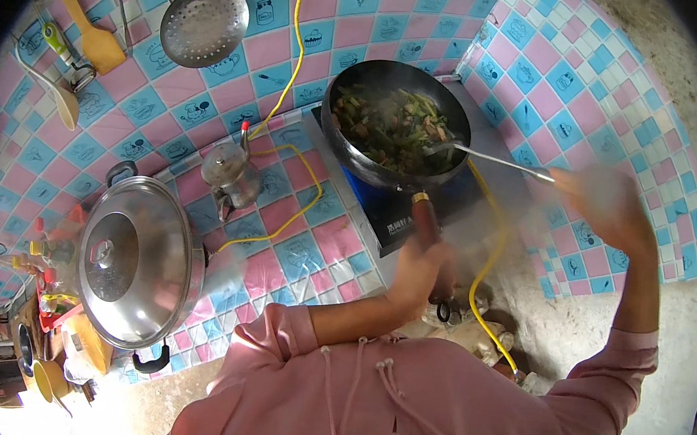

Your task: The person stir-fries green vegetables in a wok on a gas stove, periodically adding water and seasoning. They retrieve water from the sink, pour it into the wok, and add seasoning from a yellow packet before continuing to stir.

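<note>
A dark wok (362,158) sits tilted on a black gas stove (396,223), and steam rises from it. Inside lie cut green vegetables mixed with small brownish pieces (391,122). My left hand (423,268) is wrapped around the wok's wooden handle (427,217), which ends in a metal ring. Blurred by motion, my right hand (602,201) grips the end of a metal spatula (503,161). The spatula's blade rests among the food at the wok's right side.
Left of the stove stand a metal kettle (231,172) and a large lidded steel pot (168,268). A yellow hose (485,265) hangs beside the stove; another yellow line (316,188) crosses the tiled counter. A perforated skimmer (206,24) and a wooden turner (97,47) hang on the wall.
</note>
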The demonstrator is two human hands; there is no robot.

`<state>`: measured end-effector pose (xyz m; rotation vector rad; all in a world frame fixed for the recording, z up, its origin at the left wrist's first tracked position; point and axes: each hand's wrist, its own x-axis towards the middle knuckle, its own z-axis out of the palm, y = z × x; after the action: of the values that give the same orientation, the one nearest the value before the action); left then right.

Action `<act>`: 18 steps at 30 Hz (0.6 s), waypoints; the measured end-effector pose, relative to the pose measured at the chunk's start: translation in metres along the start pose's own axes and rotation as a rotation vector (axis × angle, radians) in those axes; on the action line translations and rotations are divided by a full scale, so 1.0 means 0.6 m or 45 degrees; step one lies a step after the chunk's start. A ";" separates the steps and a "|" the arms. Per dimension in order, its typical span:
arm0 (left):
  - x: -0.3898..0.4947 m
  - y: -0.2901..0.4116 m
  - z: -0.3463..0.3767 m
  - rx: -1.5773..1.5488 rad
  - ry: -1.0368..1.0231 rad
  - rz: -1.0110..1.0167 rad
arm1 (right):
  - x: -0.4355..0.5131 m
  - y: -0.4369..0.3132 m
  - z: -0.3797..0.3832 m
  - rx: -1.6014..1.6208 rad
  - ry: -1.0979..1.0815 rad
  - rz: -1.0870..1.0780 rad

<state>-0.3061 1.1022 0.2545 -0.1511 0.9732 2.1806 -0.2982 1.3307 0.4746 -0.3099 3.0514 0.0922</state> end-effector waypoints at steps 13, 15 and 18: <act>0.002 0.001 0.003 -0.050 0.044 0.010 | 0.081 0.034 0.149 0.273 0.528 0.188; -0.002 0.006 0.005 -0.038 0.031 -0.001 | 0.106 0.053 0.177 0.328 0.511 0.206; 0.001 -0.002 0.003 0.001 -0.003 -0.002 | 0.138 0.042 0.230 0.705 0.185 0.566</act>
<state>-0.3054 1.1042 0.2553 -0.1488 0.9722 2.1782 -0.3751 1.3485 0.3320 0.4108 3.0526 -0.7620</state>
